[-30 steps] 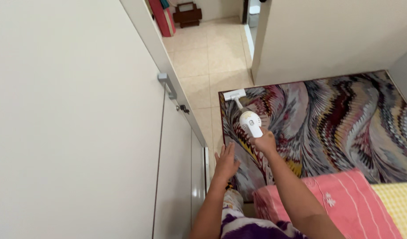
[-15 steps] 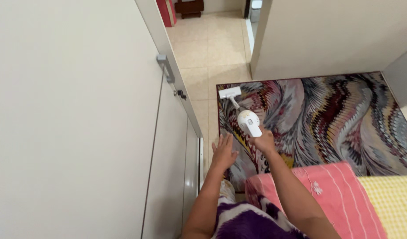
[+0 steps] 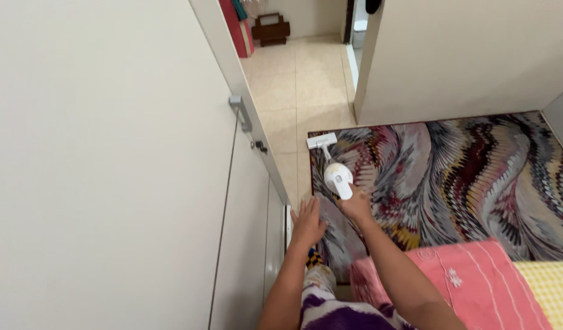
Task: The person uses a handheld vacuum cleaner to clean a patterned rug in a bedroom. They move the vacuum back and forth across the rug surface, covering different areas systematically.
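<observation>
My right hand (image 3: 356, 205) grips the handle of a white stick vacuum cleaner (image 3: 338, 177). Its flat floor head (image 3: 322, 141) rests on the near left corner of a swirly multicoloured rug (image 3: 465, 177). My left hand (image 3: 308, 221) hovers open with fingers spread, just left of the right hand, over the rug's left edge and close to the white door. It holds nothing.
A white door (image 3: 110, 159) with a metal handle (image 3: 240, 113) fills the left. Beige tiled floor (image 3: 306, 85) leads to a red object (image 3: 235, 27) and a dark wooden stool (image 3: 273, 27). A white wall (image 3: 471, 55) rises behind the rug. A pink and yellow bedcover (image 3: 477, 287) lies lower right.
The vacuum head has shifted slightly along the rug's corner and my right hand moved down the handle's end. My left hand stays open beside it. The view tilted a little.
</observation>
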